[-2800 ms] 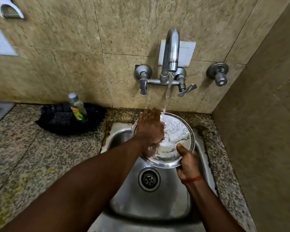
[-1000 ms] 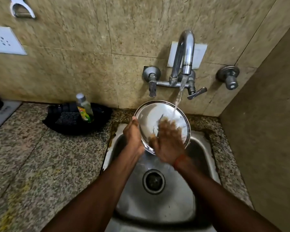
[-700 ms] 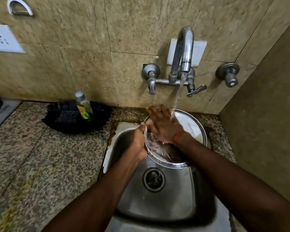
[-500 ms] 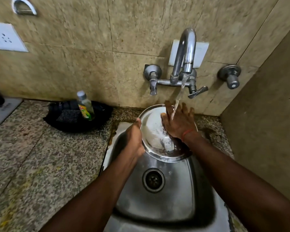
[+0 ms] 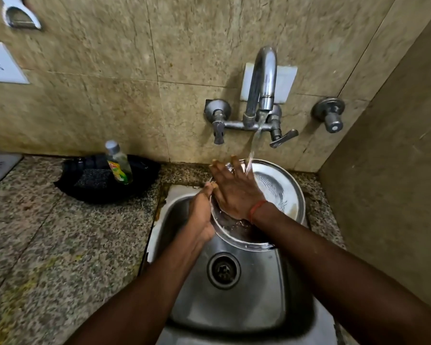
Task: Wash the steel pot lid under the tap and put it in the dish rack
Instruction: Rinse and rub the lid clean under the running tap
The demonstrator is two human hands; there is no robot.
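- Steel pot lid (image 5: 279,192) is over the sink (image 5: 234,307), up at the basin's twelve o'clock end, tilted with its hollow face toward the camera.
- Left hand (image 5: 200,215) is clamped on the lid's rim at nine o'clock, thumb over the edge, fingers hidden behind. That one pinch looks like the only real hold.
- Right hand (image 5: 234,192) lies flat and spread across the lid's inner face, fingers toward eleven o'clock, gripping nothing, just rubbing.
- Water from the tap (image 5: 263,80) lands at the lid's twelve o'clock, right by the fingertips.
- Risk one: wet steel, single-edge grip. Press too hard with the flat palm and the lid could pivot out of the left hand and clatter down onto the drain (image 5: 224,270).
- Risk two: the tilted dish could throw the stream forward over the near rim, or sideways onto the granite counter (image 5: 60,245).
- Risk three: the lid's far edge sits close to the back wall and tap handles; a big swing could knock them.
- No dish rack in view, so the carry will be with a dripping, slippery lid.
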